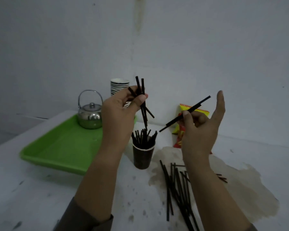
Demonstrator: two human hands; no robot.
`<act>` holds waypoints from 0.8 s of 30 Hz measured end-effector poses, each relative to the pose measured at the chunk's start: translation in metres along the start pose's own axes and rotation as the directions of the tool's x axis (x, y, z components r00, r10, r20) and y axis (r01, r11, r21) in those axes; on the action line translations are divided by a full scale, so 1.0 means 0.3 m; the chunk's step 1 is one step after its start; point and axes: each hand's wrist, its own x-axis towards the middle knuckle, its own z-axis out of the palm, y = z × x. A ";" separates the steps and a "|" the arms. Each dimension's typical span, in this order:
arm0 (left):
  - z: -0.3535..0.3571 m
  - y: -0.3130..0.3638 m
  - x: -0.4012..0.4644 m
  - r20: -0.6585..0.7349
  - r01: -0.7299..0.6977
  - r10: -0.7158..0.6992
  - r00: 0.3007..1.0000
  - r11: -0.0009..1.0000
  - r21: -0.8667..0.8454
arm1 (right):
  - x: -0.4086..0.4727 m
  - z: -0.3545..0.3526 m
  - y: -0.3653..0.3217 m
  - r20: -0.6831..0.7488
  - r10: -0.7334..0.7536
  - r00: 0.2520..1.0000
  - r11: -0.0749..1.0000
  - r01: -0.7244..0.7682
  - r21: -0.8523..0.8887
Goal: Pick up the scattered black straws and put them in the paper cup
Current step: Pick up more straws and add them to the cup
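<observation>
Above the paper cup (143, 155), the left hand (122, 110) pinched a few black straws (142, 99); the right hand (200, 124) pinched one straw (185, 113). Crossed straws could miss the full cup and fall.

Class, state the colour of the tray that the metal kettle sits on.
Bright green. The tray under the kettle shows best in the head view, the only view.

White table (40, 197) carries green tray (60, 147), paper cup (143, 157), scattered straws (177, 189), snack packet (179, 135).
</observation>
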 end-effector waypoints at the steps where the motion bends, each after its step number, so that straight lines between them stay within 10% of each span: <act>1: -0.007 -0.014 0.002 -0.025 0.004 -0.004 1.000 1.000 0.009 | -0.009 0.031 0.005 -0.004 -0.029 1.000 1.000 0.029 -0.002; 24: -0.007 -0.225 -0.025 0.101 0.125 -0.167 0.981 0.934 0.336 | -0.111 0.127 0.206 0.257 0.015 0.966 0.943 0.072 -0.326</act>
